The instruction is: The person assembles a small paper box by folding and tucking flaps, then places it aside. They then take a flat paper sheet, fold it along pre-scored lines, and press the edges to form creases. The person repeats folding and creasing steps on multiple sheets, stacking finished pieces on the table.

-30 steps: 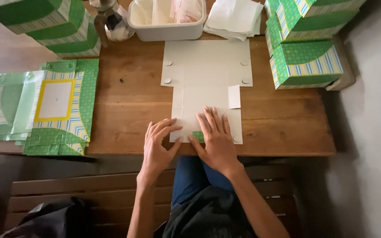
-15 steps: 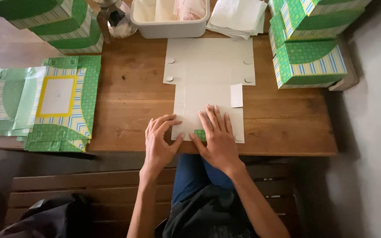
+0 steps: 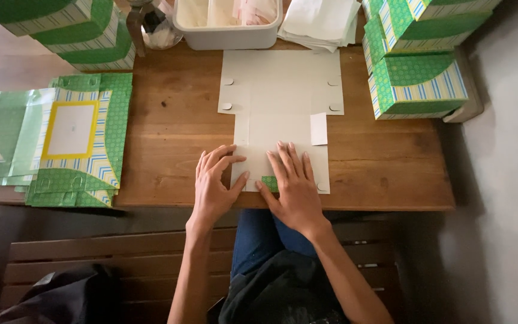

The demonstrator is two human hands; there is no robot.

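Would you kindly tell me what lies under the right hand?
The right hand presses on the flat white cardboard sheet; a green printed bit peeks out beside it. The rest beneath is covered.

Bare table [image 3: 169, 129] lies open between flat cartons [image 3: 79, 138] and finished boxes [image 3: 418, 84].

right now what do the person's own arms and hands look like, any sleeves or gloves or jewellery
Both the left hand and the right hand are bare: no gloves, and no rings or watch that I can make out. The forearms are uncovered, with no sleeves in view. Below them show blue denim trousers and a dark top.
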